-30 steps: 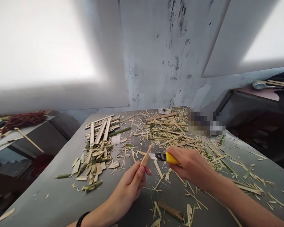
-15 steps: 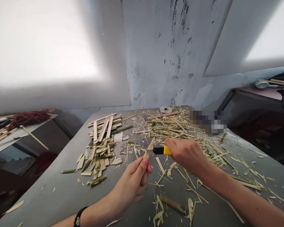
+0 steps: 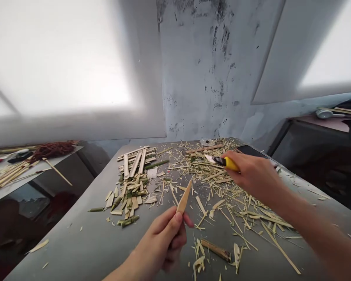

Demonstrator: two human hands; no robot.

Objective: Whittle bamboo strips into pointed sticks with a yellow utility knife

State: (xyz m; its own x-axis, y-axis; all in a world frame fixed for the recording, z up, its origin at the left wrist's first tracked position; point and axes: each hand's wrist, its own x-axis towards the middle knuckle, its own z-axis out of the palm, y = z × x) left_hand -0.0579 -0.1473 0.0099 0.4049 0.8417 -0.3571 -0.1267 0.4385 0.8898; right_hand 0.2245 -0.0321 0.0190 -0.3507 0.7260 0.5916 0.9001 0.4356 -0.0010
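Observation:
My left hand (image 3: 166, 238) pinches a pale, pointed bamboo piece (image 3: 185, 197) between thumb and fingers, its tip directed up and away from me. Up and to the right, my right hand (image 3: 253, 173) is wrapped round a yellow and black utility knife (image 3: 230, 164). The knife's blade points left over the shavings and is apart from the bamboo piece. Thin bamboo shavings (image 3: 210, 175) lie in a heap beneath and around the knife. To the left is a pile of short bamboo chips (image 3: 131, 201), with flat strips (image 3: 136, 163) stacked behind it.
A brown bamboo stub (image 3: 215, 249) lies near the grey table's (image 3: 84, 249) front. A roll of clear tape (image 3: 207, 142) and a dark flat object (image 3: 249, 151) are at the back. Side tables hold red-brown cord (image 3: 54, 150), sticks and a grey round-headed item (image 3: 324, 113).
My right hand has lifted the knife away from the bamboo piece, up and to the right. My left hand still holds the piece, slightly lower in view. The camera view has shifted a little.

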